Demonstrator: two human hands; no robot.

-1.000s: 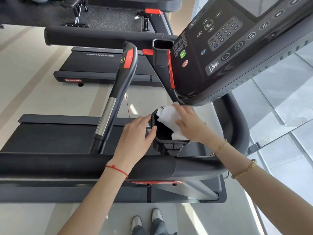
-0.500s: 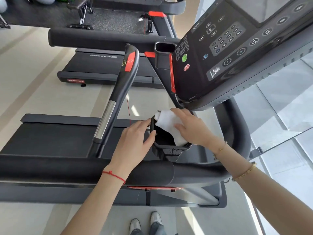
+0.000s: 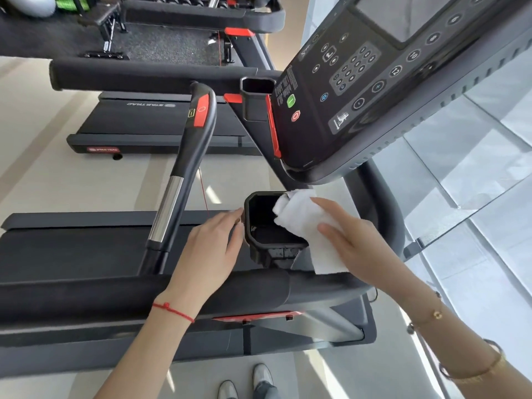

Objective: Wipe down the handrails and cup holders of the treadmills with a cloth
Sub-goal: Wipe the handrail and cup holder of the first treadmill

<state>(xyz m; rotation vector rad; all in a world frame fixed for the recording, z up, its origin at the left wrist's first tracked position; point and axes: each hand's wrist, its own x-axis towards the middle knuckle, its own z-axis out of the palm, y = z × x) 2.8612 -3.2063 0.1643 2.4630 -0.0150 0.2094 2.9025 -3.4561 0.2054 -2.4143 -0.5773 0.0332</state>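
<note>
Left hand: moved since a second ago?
Yes. The left hand has slid back off the cup holder rim; only its fingers touch the outer wall now, while the right hand presses the cloth.

I see the cup holder (image 3: 260, 226) between my two hands, under the low edge of the console (image 3: 374, 90) and just beyond the padded handrail (image 3: 144, 295) that runs across in front of me. My left hand (image 3: 211, 249) touches the holder's left wall, and my right hand (image 3: 351, 243) presses the cloth (image 3: 299, 217) over its right rim, the cloth's tail hanging down to the handrail. A second holder (image 3: 256, 96) sits farther off at the console's left, the grip bar (image 3: 184, 174) rises left of both, and another treadmill (image 3: 161, 122) lies beyond.
</note>
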